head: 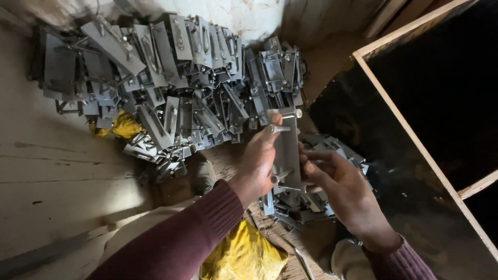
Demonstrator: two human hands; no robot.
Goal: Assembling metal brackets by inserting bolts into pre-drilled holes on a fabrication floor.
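Observation:
I hold a flat grey metal latch plate [287,148] upright in front of me. My left hand [258,163] grips its left edge, thumb near a small bolt at the top. My right hand [340,186] touches the plate's right edge, fingers curled by its lower part. A short rod sticks out near the plate's bottom. Both sleeves are dark maroon.
A large heap of similar grey metal latch parts [171,88] lies on the wooden floor ahead and left. A smaller pile [306,205] sits under my hands. Yellow cloth [241,256] lies near my lap, another yellow piece [124,125] by the heap. A dark wood-framed panel [415,135] stands at right.

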